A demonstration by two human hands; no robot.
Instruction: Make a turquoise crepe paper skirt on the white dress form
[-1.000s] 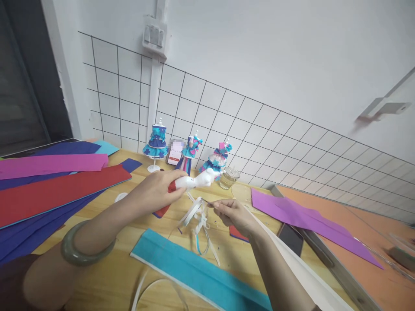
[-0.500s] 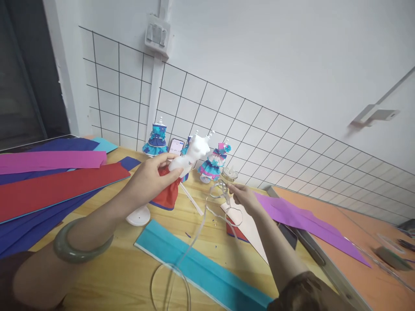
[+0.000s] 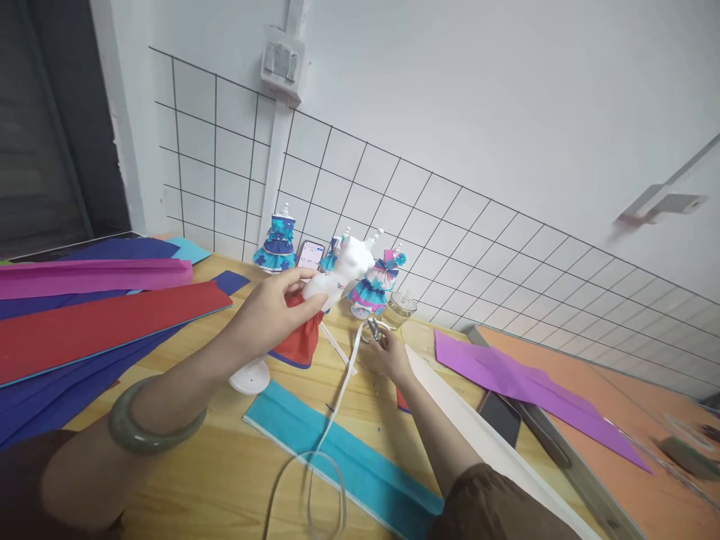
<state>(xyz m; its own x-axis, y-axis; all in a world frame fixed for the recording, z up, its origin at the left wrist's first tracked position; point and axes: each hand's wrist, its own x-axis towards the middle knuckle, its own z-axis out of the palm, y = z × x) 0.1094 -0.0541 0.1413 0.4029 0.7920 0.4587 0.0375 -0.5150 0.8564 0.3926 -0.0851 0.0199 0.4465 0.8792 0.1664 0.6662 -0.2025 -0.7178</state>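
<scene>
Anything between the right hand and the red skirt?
Yes, in this view: the white ribbon runs through the gap between the right hand and the red skirt, with a white strip nearer the skirt. Depth is unclear, so they may not truly block it.

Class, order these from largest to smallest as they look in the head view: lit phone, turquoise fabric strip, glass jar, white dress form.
1. Turquoise fabric strip
2. White dress form
Unranked, last: glass jar and lit phone, too alike to separate.
</scene>
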